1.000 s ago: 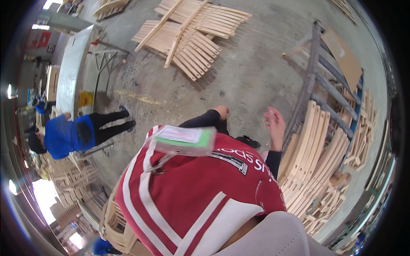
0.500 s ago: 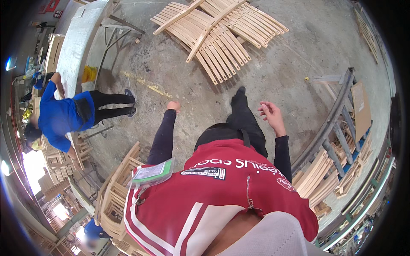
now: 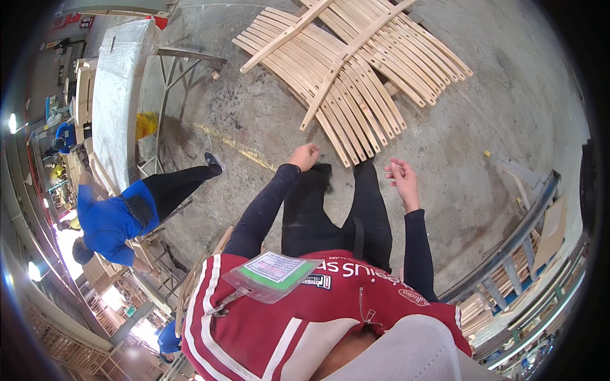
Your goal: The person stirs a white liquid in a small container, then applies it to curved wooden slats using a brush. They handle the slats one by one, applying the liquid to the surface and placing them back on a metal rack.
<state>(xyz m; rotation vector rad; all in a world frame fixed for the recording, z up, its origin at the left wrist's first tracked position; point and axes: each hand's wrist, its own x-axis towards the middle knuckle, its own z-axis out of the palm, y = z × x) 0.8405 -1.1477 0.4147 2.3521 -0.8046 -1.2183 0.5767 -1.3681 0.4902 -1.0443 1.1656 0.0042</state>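
My left hand (image 3: 305, 157), its fingers curled in with nothing visible in them, hangs just short of a stack of wooden slats. Off to its right, my right hand (image 3: 403, 183) is held up empty, the fingers loosely bent and apart. Neither hand touches the wood. In front of my feet, the pale curved slats (image 3: 346, 95) lie side by side in two fanned groups on the floor, with holes near their ends. Two longer slats (image 3: 349, 54) cross on top of them. A badge in a clear sleeve (image 3: 273, 273) hangs on my red jacket.
At the left, a person in a blue shirt (image 3: 121, 213) stands by a long wrapped table (image 3: 121, 82). A yellow bucket (image 3: 146, 125) is under that table. A dark metal-edged rack (image 3: 508, 254) holding wood stands at the right. The concrete floor (image 3: 241, 190) carries a worn yellow line.
I have stepped nearer the slats, and both my legs now show. My left hand has swung forward and right; my right hand stays raised. The person in blue has shifted and leaned.
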